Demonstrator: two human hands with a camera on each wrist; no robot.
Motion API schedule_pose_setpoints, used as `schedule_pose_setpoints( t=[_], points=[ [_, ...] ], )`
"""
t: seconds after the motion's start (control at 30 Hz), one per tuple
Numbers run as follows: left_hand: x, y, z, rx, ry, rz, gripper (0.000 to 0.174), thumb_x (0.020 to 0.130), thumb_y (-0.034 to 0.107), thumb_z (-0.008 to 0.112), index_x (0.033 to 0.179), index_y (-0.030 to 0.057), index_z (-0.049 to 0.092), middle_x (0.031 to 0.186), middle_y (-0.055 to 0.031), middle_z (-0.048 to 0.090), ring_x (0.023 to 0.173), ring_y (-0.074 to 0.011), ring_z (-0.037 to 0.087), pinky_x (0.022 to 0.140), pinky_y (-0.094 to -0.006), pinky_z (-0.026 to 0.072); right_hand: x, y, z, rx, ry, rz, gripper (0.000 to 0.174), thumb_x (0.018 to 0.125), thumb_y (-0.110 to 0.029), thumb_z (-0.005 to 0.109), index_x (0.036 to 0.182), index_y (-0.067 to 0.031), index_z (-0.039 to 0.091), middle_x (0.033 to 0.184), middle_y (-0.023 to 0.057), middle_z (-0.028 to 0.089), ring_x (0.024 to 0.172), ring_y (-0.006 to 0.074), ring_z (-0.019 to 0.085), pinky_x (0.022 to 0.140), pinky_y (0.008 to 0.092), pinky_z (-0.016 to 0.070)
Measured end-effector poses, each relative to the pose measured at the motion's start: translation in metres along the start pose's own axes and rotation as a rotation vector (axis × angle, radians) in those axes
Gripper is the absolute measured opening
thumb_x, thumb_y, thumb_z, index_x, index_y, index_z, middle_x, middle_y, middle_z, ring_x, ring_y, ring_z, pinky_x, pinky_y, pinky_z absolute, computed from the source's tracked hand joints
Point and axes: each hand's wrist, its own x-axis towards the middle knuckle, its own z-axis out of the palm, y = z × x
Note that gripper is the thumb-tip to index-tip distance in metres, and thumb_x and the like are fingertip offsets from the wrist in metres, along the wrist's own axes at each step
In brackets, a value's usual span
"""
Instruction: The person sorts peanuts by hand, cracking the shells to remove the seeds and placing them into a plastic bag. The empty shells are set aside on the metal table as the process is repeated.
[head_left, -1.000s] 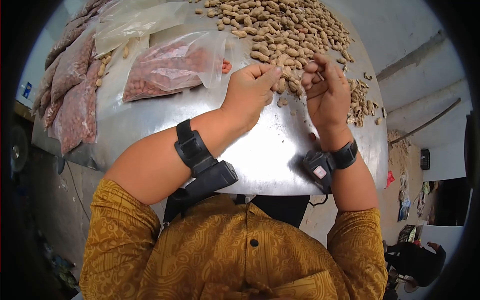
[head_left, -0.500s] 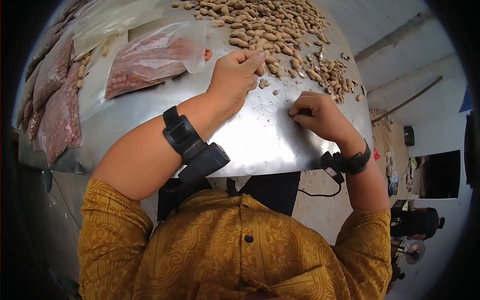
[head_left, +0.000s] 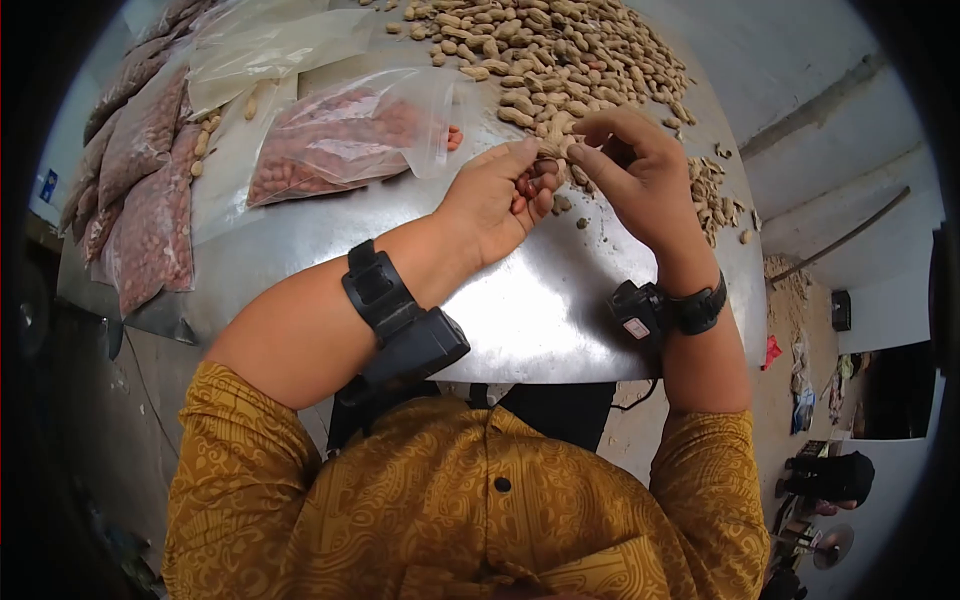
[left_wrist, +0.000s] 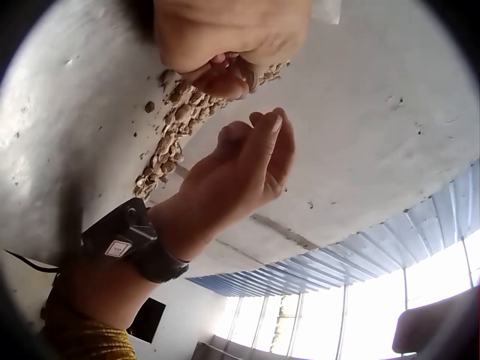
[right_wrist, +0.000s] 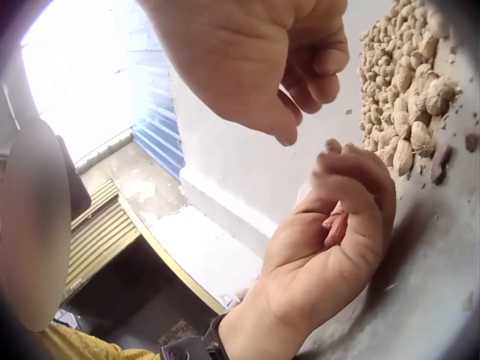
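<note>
Red peanut kernels [head_left: 526,187] lie in the curled fingers of the left hand [head_left: 482,205], palm partly turned up. At its thumb is a tan unshelled peanut or piece of shell; which one I cannot tell. Close by on the right, the right hand [head_left: 645,175] has bent fingers, thumb apart from them. The right wrist view shows a gap between the right hand [right_wrist: 240,60] and the left hand [right_wrist: 322,262], which cups red kernels [right_wrist: 336,228]. Nothing is visible in the right hand [left_wrist: 236,165] in the left wrist view.
Unshelled peanuts [head_left: 570,50] are heaped at the metal table's [head_left: 300,270] far side, with broken shells [head_left: 712,205] to the right. A clear bag of red kernels [head_left: 330,150] lies left of the hands; more filled bags [head_left: 150,235] are stacked far left.
The right hand dropped toward the near table, then came back up beside the left. The left hand has turned, showing kernels in its fingers. The head view shifted and returned.
</note>
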Motion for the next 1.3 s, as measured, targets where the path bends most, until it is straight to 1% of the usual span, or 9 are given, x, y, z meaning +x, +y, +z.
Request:
schedule_pose_setpoints(
  t=[0.07,0.1,0.13,0.3,0.5,0.73,1.1,1.2,1.3],
  points=[
    [0.007,-0.004,-0.010,0.037,-0.117,0.009,0.017,0.091,0.019,0.052,0.088,0.0024,0.051,0.077,-0.0028,0.049,0.058,-0.0065,0.043,0.047,-0.0162,0.0390,-0.003,0.009,0.003,0.037,0.077,-0.006,0.018,0.076,-0.010,0.067,0.093,-0.0028,0.063,0.071,0.0056,0.058,0.054,0.0099,0.054,0.052,0.0223,0.0438],
    [0.007,-0.006,-0.010,0.089,-0.159,0.027,0.016,0.091,0.019,0.051,0.090,0.0033,0.052,0.078,-0.0016,0.050,0.057,-0.0045,0.039,0.045,-0.0157,0.0296,-0.004,0.007,0.002,0.080,-0.026,0.097,0.023,0.077,-0.010,0.066,0.099,-0.0041,0.062,0.073,0.0061,0.059,0.059,0.0096,0.054,0.053,0.0221,0.0440],
    [0.006,-0.008,-0.009,0.115,-0.150,0.035,0.016,0.091,0.019,0.051,0.090,0.0035,0.052,0.078,-0.0013,0.050,0.057,-0.0043,0.039,0.045,-0.0159,0.0296,-0.007,0.013,0.005,0.063,-0.065,0.102,0.021,0.079,-0.009,0.065,0.099,-0.0035,0.062,0.075,0.0052,0.060,0.062,0.0084,0.055,0.054,0.0218,0.0443],
    [0.004,-0.006,-0.004,0.191,-0.131,0.045,0.016,0.090,0.020,0.054,0.089,0.0042,0.053,0.075,0.0000,0.049,0.054,-0.0034,0.037,0.045,-0.0167,0.0285,-0.014,0.007,0.010,0.544,-0.056,0.409,0.009,0.084,-0.008,0.059,0.089,-0.0007,0.060,0.074,0.0023,0.060,0.061,0.0063,0.055,0.052,0.0191,0.0443],
    [0.004,-0.003,-0.006,0.257,-0.142,0.078,0.018,0.088,0.019,0.057,0.083,0.0030,0.053,0.076,-0.0044,0.054,0.052,-0.0036,0.037,0.044,-0.0163,0.0300,-0.017,0.025,0.011,0.666,-0.096,0.426,0.009,0.086,-0.009,0.058,0.087,-0.0005,0.059,0.072,0.0035,0.060,0.056,0.0068,0.054,0.051,0.0185,0.0442],
    [0.004,0.001,-0.004,0.175,-0.238,0.044,0.020,0.089,0.019,0.055,0.079,0.0022,0.051,0.077,-0.0075,0.055,0.052,-0.0042,0.041,0.044,-0.0154,0.0319,-0.019,0.030,0.018,1.101,-0.032,0.476,0.007,0.085,-0.008,0.058,0.087,-0.0013,0.060,0.073,0.0063,0.061,0.056,0.0101,0.055,0.051,0.0198,0.0450],
    [0.008,0.000,-0.010,0.092,-0.192,0.022,0.020,0.089,0.022,0.055,0.083,0.0034,0.053,0.074,-0.0027,0.053,0.051,-0.0035,0.040,0.043,-0.0155,0.0315,-0.015,0.032,0.013,1.471,-0.024,0.516,0.013,0.086,-0.008,0.054,0.097,-0.0015,0.056,0.074,0.0052,0.057,0.060,0.0104,0.052,0.053,0.0201,0.0431],
    [0.008,-0.003,-0.009,0.191,-0.126,0.066,0.021,0.088,0.024,0.057,0.084,0.0033,0.054,0.072,-0.0019,0.052,0.051,-0.0040,0.040,0.043,-0.0164,0.0310,-0.016,0.029,0.014,1.287,-0.021,0.549,0.015,0.083,-0.006,0.056,0.098,-0.0013,0.059,0.073,0.0024,0.056,0.059,0.0081,0.049,0.053,0.0190,0.0411],
    [0.004,-0.004,-0.004,0.285,-0.119,0.110,0.022,0.088,0.024,0.058,0.083,0.0033,0.055,0.071,-0.0016,0.052,0.050,-0.0048,0.039,0.043,-0.0178,0.0306,-0.021,0.024,0.022,0.628,-0.034,0.376,0.017,0.082,-0.007,0.060,0.098,-0.0012,0.061,0.074,0.0008,0.057,0.062,0.0058,0.049,0.054,0.0186,0.0411]
  ],
)
